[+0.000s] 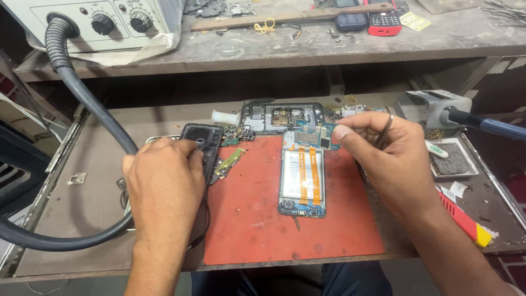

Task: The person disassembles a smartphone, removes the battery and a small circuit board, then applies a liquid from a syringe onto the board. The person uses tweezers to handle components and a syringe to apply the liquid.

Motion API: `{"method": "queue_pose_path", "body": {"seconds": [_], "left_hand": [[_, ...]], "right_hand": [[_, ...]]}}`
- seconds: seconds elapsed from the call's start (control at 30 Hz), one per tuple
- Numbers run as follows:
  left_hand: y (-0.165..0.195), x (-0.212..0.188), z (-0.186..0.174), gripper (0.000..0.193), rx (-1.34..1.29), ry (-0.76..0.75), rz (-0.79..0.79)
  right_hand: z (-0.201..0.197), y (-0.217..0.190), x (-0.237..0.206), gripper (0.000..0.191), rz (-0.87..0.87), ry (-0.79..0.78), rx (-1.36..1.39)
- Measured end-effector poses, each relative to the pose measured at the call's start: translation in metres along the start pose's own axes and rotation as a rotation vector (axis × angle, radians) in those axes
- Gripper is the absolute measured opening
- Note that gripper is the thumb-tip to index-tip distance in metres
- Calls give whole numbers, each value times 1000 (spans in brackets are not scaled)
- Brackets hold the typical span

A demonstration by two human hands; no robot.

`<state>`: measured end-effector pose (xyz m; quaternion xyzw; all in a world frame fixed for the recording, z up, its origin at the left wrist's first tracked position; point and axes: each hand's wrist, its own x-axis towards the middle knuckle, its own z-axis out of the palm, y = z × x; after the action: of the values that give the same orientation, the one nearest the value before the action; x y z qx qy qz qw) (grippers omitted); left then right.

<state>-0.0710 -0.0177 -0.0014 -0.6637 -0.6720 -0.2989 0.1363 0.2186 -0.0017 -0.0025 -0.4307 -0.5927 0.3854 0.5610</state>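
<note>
We braced the frame [201, 143] left of the phone [302, 181] with our left hand [164, 181]; our right hand [383, 159] pinched tweezers [385, 130] above the phone's board [313, 137], steadying the tips.

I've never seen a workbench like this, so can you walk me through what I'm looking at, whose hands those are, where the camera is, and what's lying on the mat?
This single picture comes from a camera worn on the person's head, looking down at their own two bare hands over a workbench. A red mat lies on the bench. On it sits an opened phone with its battery and orange ribbon cables showing. The left hand rests on a dark phone back cover at the mat's left edge. The right hand holds thin metal tweezers, its fingertips at a small circuit board at the top of the phone. A thick black hose curves from a grey control box on the shelf above, where two keypad phones also lie.
</note>
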Motion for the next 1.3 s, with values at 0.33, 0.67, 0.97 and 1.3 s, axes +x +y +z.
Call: {"method": "queue_pose_path", "body": {"seconds": [0.33, 0.67, 0.97, 1.3], "left_hand": [[17, 3, -10, 19, -365, 5, 71], [83, -4, 9, 39, -1095, -294, -89], [85, -6, 16, 22, -1117, -165, -46], [79, -9, 18, 20, -1066, -6, 171]], "right_hand": [[-1, 1, 1, 11, 33, -22, -64], [-4, 0, -1, 14, 142, -89, 13], [-9, -4, -2, 29, 145, -81, 64], [-9, -5, -3, 25, 214, -105, 16]]}}
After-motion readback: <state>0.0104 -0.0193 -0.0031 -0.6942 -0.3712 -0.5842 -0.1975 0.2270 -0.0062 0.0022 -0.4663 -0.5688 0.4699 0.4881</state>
